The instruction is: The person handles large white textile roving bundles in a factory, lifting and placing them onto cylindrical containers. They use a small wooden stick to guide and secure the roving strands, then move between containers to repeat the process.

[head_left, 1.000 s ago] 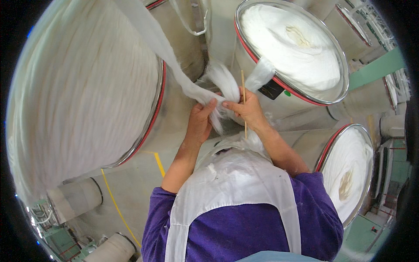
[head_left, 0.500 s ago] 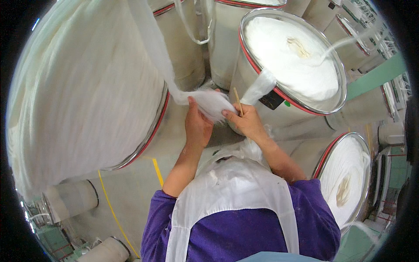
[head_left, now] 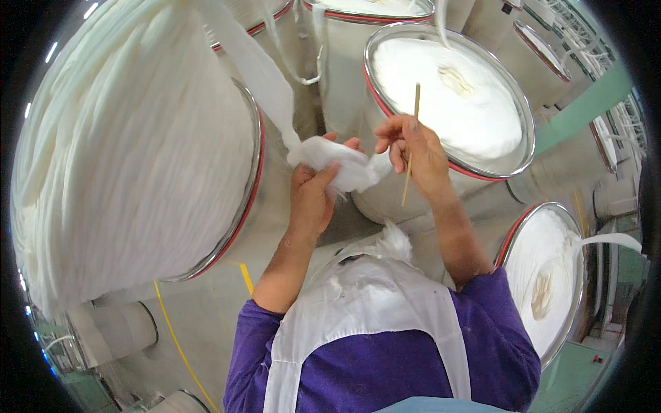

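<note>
Crowding the floor [head_left: 206, 310]: fibre-filled cans [head_left: 447, 103].

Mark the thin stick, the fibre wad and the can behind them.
thin stick [head_left: 415, 110], head view, upper shaft above right hand.
fibre wad [head_left: 337, 165], head view, middle, over left hand.
can [head_left: 525, 131], head view, metal rim.

hands: 2, left hand [head_left: 311, 196] and right hand [head_left: 413, 148]
thin sticks: 1, wooden stick [head_left: 412, 141] in the right hand
white fibre strands held: 1, sliver strand [head_left: 330, 165] in the left hand
big sliver cans in full view: 4, large can [head_left: 138, 151] at left, round can [head_left: 447, 103] ahead, lower can [head_left: 544, 275] at right, back can [head_left: 372, 20] at top
more cans cut off at rim: cannot count
aprons: 1, white apron [head_left: 372, 310]
yellow floor lines: 2, floor line [head_left: 246, 279]
</note>
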The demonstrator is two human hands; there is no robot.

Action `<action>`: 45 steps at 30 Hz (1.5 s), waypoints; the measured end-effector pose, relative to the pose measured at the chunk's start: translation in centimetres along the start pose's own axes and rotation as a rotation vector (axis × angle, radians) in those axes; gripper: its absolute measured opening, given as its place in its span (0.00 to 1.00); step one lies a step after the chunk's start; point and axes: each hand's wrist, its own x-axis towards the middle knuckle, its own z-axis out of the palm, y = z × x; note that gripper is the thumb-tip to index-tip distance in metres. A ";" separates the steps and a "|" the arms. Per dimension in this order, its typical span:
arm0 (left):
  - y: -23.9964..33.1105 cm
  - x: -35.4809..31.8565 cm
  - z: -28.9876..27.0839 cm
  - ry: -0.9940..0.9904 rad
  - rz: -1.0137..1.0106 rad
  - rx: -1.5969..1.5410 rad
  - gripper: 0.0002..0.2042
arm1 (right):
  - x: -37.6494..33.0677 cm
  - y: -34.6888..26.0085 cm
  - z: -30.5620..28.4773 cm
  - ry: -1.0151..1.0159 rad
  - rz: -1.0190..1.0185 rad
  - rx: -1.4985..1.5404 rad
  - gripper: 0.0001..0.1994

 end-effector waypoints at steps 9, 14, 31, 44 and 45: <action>-0.3 -0.2 2.3 -0.137 -0.272 0.103 0.12 | 4.4 -3.9 4.2 -0.254 0.008 -0.281 0.28; 0.0 -0.9 2.9 -0.306 -0.165 0.451 0.19 | 5.3 -3.1 4.4 -0.202 -0.017 -0.456 0.28; -2.3 -1.4 2.7 -0.234 -0.098 0.496 0.08 | 2.4 -8.4 -1.1 -0.606 -0.115 -0.386 0.13; -0.7 -2.2 5.7 -0.318 -0.014 0.531 0.08 | 1.8 -9.6 -1.6 -0.586 -0.146 -0.342 0.14; -0.6 -2.1 5.7 -0.300 -0.046 0.514 0.08 | 1.9 -9.5 -1.6 -0.609 -0.161 -0.203 0.16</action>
